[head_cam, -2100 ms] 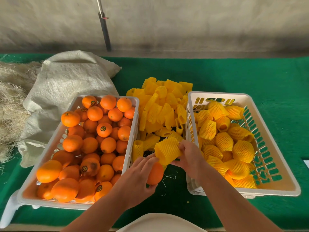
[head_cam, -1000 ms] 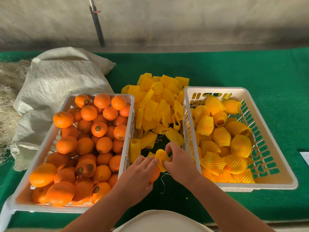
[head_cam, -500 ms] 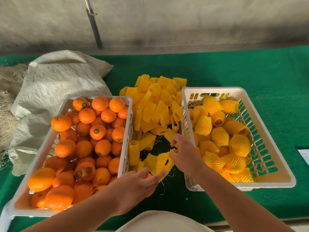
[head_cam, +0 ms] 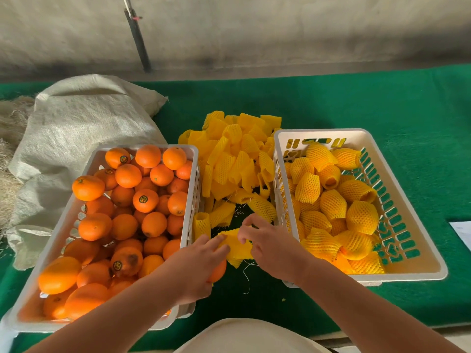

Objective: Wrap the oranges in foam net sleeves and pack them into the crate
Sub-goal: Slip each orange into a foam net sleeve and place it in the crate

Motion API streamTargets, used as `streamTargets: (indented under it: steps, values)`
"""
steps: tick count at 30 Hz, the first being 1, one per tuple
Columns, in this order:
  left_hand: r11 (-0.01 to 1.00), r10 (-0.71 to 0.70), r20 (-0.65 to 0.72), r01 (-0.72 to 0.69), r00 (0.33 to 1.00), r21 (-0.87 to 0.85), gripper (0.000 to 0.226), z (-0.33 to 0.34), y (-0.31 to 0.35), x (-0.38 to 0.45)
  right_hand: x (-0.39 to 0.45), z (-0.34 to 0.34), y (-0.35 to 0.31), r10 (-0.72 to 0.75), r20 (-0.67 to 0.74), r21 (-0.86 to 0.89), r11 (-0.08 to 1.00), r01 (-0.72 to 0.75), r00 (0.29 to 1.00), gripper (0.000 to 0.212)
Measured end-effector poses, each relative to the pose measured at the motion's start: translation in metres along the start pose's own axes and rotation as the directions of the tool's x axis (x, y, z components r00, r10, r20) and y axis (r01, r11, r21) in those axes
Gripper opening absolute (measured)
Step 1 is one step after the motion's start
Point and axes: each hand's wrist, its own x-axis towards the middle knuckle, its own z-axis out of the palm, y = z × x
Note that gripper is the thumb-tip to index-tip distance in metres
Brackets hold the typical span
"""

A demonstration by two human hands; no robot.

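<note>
- Head view, at the packing surface: the left hand (head_cam: 196,268) cups a bare orange (head_cam: 218,271), its fingers (head_cam: 216,247) reaching forward onto the near edge of a yellow foam net sleeve (head_cam: 238,244).
- Opposite, the right hand (head_cam: 271,247) pinches the same sleeve from the other side, fingertips curled on its upper rim; the sleeve sits between the two hands, just above the orange, and is not over the fruit.
- Both hands work in the gap between two white plastic crates, above the green surface (head_cam: 382,103).
- Beyond the hands lies a loose heap of empty sleeves (head_cam: 234,159), spilling between the crates; one sleeve stands upright (head_cam: 202,224) just beside the left crate's wall.
- To the left, the crate of unwrapped oranges (head_cam: 192,149) is heaped full, several fruits bearing small round stickers.
- To the right, the packing crate (head_cam: 367,135) holds a layer of wrapped oranges (head_cam: 334,203), each in yellow netting.
- At far left, a pale woven sack (head_cam: 84,128) slumps on the surface against the fruit crate, with a tangle of straw-like fibre (head_cam: 10,138) beside it.
- Behind everything, a dark pole (head_cam: 137,39) leans against a stained concrete wall (head_cam: 280,29).
</note>
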Motion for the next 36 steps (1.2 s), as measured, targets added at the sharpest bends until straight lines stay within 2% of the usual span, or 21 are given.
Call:
streamTargets:
  steps: [2, 4, 7, 10, 13, 17, 24, 28, 33, 35, 36]
  values:
    - [1.0, -0.007, -0.011, 0.007, 1.0, -0.002, 0.087, -0.001, -0.004, 0.001, 0.0, 0.005, 0.001, -0.034, 0.087, -0.1, 0.994, 0.042, 0.996, 0.04]
    - [1.0, -0.007, -0.02, 0.007, 1.0, 0.009, 0.088, -0.001, -0.004, 0.002, 0.001, 0.01, 0.003, 0.001, 0.123, -0.167, 0.986, 0.019, 0.992, 0.044]
    - [1.0, -0.001, -0.017, 0.002, 1.0, 0.022, 0.085, 0.002, 0.0, 0.003, 0.003, 0.019, 0.003, 0.08, 0.128, -0.227, 0.973, -0.05, 0.988, 0.032]
    - [1.0, -0.003, 0.001, 0.003, 1.0, 0.022, 0.084, 0.008, 0.003, 0.004, 0.006, 0.028, 0.0, 0.186, 0.04, -0.162, 0.971, -0.177, 0.982, 0.027]
    - [1.0, -0.001, 0.017, 0.001, 1.0, 0.019, 0.084, 0.012, 0.005, 0.005, 0.008, 0.036, 0.001, 0.263, -0.057, -0.071, 0.961, -0.267, 0.963, 0.033]
    - [1.0, 0.005, 0.027, -0.005, 1.0, 0.008, 0.085, 0.015, 0.008, 0.006, 0.01, 0.043, -0.002, 0.359, -0.059, 0.054, 0.933, -0.356, 0.931, 0.042]
    - [0.999, -0.013, 0.067, 0.017, 0.998, -0.05, 0.087, 0.007, 0.013, 0.01, 0.008, 0.051, -0.002, 0.379, -0.06, 0.116, 0.922, -0.37, 0.924, 0.063]
    - [0.979, -0.067, 0.122, 0.09, 0.99, -0.185, 0.09, -0.001, 0.012, 0.01, 0.005, 0.055, 0.002, 0.327, -0.054, 0.15, 0.937, -0.316, 0.944, 0.067]
    - [0.865, -0.125, 0.218, 0.214, 0.968, -0.455, 0.097, -0.013, 0.004, 0.01, 0.003, 0.054, 0.003, 0.263, -0.061, 0.173, 0.953, -0.249, 0.963, 0.061]
    - [0.713, -0.142, 0.28, 0.294, 0.949, -0.636, 0.094, -0.019, 0.0, 0.008, 0.003, 0.055, 0.003, 0.26, -0.064, 0.176, 0.953, -0.246, 0.963, 0.062]
    - [0.582, -0.146, 0.319, 0.342, 0.936, -0.738, 0.09, -0.023, -0.001, 0.006, 0.002, 0.055, 0.003, 0.258, -0.064, 0.18, 0.953, -0.243, 0.964, 0.063]
